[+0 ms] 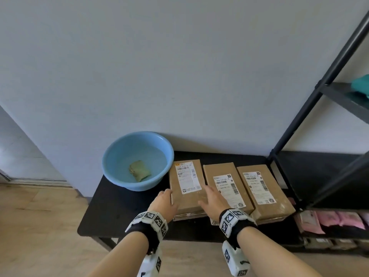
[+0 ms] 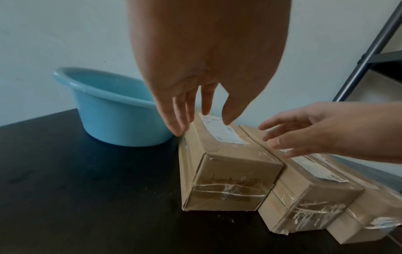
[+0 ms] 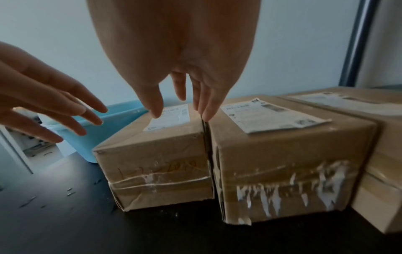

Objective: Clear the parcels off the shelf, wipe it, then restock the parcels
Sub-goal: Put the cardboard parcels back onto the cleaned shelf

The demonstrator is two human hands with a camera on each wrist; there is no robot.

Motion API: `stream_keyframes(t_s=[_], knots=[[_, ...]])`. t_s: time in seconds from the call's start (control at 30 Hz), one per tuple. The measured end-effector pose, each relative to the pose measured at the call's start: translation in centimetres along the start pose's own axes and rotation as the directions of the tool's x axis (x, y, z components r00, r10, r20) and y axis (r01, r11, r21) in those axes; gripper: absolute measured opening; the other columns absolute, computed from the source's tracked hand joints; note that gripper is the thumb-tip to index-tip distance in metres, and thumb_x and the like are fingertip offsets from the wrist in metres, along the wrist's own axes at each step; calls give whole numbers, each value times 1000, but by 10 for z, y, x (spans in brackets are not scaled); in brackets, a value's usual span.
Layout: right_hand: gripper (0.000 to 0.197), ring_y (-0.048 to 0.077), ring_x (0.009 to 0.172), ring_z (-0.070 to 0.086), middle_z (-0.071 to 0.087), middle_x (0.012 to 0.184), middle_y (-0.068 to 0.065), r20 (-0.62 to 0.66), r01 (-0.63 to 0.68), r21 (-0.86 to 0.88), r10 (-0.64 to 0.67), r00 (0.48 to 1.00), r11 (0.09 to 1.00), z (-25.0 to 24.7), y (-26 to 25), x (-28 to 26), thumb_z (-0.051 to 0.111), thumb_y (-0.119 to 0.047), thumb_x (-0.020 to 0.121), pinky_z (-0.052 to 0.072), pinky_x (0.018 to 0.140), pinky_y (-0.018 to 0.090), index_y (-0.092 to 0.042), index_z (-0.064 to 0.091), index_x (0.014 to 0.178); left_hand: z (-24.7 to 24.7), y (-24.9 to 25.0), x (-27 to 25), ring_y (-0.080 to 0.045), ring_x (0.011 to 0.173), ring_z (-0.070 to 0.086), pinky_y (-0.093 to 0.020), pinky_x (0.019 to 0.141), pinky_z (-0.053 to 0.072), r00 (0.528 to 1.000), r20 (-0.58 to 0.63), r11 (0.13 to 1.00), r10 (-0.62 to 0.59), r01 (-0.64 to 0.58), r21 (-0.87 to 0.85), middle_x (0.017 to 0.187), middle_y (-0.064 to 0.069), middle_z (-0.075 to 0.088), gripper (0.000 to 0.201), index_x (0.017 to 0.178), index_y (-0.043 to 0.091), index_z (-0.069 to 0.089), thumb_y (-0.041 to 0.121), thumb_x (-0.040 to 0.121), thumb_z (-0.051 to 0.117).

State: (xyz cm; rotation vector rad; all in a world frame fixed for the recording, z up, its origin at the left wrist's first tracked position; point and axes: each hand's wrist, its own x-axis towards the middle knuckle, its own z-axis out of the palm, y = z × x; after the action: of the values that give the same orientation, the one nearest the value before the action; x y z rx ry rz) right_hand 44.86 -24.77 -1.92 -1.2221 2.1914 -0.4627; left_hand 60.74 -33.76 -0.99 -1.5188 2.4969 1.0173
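Both hands reaching for the left parcel point(image 1: 186, 186) on the black table point(image 1: 119, 206).
Left hand point(image 1: 164, 202) and right hand point(image 1: 212, 199) have fingers spread, neither gripping. Risks: no gap beside the middle parcel point(image 1: 225, 186), so right fingers may slip; basin point(image 1: 137, 159) near left could get knocked. Brown taped carton, white label.

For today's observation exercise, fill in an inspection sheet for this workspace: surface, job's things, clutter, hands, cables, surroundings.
Surface: black table, a few droplets.
Job's things: three taped cardboard parcels side by side; blue basin holding a cloth.
Clutter: nothing seen.
Hands: left hand and right hand open, either side of the leftmost parcel, no grip yet.
Cables: nothing seen.
Surroundings: pale wall; black shelf rack at right, pink packets low down.
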Motion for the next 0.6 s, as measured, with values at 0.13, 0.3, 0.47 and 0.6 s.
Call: stream_keyframes(t_s=[0.13, 0.3, 0.47, 0.6], knots=[[57, 15, 128, 45, 36, 147, -3, -63, -49, 45, 52, 997, 998, 7, 1, 2, 54, -22, 93, 41, 103, 30, -23, 30, 144, 8, -8, 13, -22, 121, 53, -28, 95, 43, 995, 78, 991, -65, 73, -108, 137, -9, 48, 55, 142, 12, 32, 25, 92, 54], [55, 14, 131, 40, 38, 144, -4, -88, -48, -49, 43, 995, 998, 15, -4, 14, 55, -17, 92, 36, 110, 31, -21, 33, 142, 19, -19, 31, -24, 130, 48, -30, 102, 39, 982, 151, 944, -116, 156, -290, 144, -11, 46, 69, 149, 11, 21, 21, 91, 58], [65, 19, 136, 36, 35, 148, 3, -110, -187, -13, 184, 977, 982, 18, -10, 22, 61, -16, 89, 33, 112, 32, -13, 28, 145, 26, -28, 43, -25, 123, 54, -38, 105, 44, 976, 206, 856, -74, 169, -489, 138, -10, 52, 65, 146, 11, 29, 8, 89, 60], [61, 22, 125, 49, 49, 137, 5, -32, -286, 72, 288, 957, 956, 15, -13, 23, 66, -14, 84, 42, 104, 32, -13, 38, 138, 23, -34, 44, -29, 118, 57, -47, 100, 47, 957, 280, 751, -73, 238, -616, 135, -11, 54, 69, 147, 18, 27, -3, 88, 56]])
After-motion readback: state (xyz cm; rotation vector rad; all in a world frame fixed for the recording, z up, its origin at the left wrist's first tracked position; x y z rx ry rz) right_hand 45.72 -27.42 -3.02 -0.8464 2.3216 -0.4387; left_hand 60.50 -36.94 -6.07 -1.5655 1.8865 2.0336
